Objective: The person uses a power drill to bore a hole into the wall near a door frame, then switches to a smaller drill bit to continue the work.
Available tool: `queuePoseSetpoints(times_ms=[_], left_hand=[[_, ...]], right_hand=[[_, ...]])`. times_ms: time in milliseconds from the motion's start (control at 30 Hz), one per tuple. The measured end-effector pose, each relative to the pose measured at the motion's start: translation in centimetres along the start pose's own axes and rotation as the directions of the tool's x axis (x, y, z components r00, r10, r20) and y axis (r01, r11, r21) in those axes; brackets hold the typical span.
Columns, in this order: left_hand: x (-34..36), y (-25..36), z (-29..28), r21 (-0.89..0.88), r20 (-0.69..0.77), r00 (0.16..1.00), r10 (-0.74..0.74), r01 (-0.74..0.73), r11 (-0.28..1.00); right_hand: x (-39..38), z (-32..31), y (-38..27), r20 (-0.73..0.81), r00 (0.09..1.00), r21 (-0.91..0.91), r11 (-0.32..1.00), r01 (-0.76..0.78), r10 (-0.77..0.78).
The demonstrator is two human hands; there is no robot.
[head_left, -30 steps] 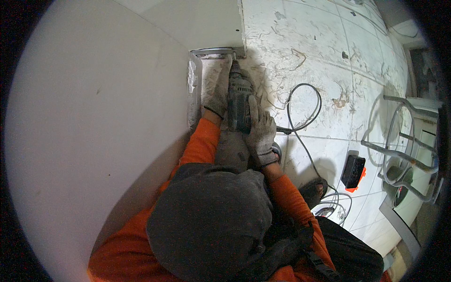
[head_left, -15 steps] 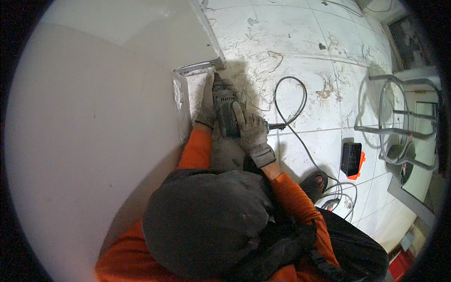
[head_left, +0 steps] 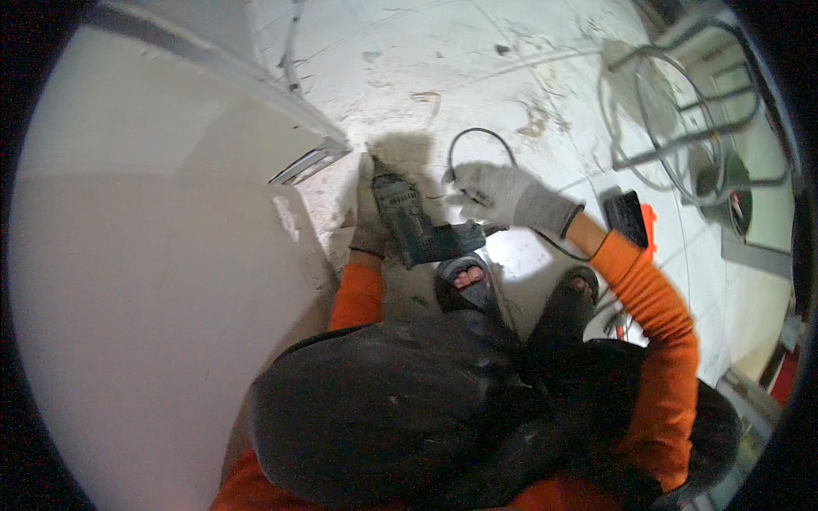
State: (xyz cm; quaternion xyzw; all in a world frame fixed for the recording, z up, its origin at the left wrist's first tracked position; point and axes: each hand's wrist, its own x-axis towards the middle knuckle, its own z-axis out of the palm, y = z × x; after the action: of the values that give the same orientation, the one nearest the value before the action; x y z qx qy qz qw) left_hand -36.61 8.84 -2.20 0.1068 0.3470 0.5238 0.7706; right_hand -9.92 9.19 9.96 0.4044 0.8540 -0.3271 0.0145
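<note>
A dark corded power drill (head_left: 413, 221) points away from me near the white wall edge, its handle toward the right. My left hand (head_left: 368, 213), in a grey knit glove, is closed along the drill's left side near its front. What the left fingertips do is partly hidden by the tool. My right hand (head_left: 503, 196), gloved alike, is off the drill, just above and right of its handle. Its fingers are half bent and apart, with nothing I can make out between them. The black power cord (head_left: 481, 131) loops behind the right hand.
A white wall panel (head_left: 145, 255) stands on the left, with a metal-lined recess (head_left: 308, 162) at its edge. Debris lies on the tiled floor (head_left: 460, 77). On the right are a black-and-orange case (head_left: 629, 217) and a metal-tube frame (head_left: 682, 145). My sandalled foot (head_left: 469, 277) is below the drill.
My right hand has let go of the drill and moved right, toward the cord loop. The drill has come away from the wall recess with my left hand still on it. The view has shifted.
</note>
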Motion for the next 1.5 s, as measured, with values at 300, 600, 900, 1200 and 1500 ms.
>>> queuePoseSetpoints(times_ms=[300, 600, 900, 1200, 1500], left_hand=[[-2.0, 0.7, 8.9, 0.209, -0.266, 0.962, 0.056, 0.001, 0.978], [-1.2, 1.8, 4.6, 0.006, -0.008, 0.994, -0.11, 0.11, 0.994], [-1.4, 1.5, 7.1, 0.231, -0.065, 0.997, -0.048, 0.062, 0.971], [-2.4, 1.6, 8.1, 0.265, 0.042, 0.999, 0.001, -0.013, 0.964], [-2.2, 0.6, 10.2, 0.416, 0.171, 0.981, -0.093, 0.014, 0.909]], right_hand=[[-20.3, -3.9, 20.6, 0.059, 0.897, -0.541, 0.769, -0.34, 0.439], [-21.4, -1.5, 18.1, -0.039, 0.815, -0.565, 0.66, -0.495, 0.578], [-23.6, 1.7, 22.0, -0.181, 0.909, -0.578, 0.708, -0.407, 0.374], [-22.0, -2.5, 21.0, -0.184, 0.922, -0.588, 0.713, -0.382, 0.342], [-13.0, -9.0, 10.5, -0.232, 0.914, -0.212, 0.899, -0.382, 0.333]])
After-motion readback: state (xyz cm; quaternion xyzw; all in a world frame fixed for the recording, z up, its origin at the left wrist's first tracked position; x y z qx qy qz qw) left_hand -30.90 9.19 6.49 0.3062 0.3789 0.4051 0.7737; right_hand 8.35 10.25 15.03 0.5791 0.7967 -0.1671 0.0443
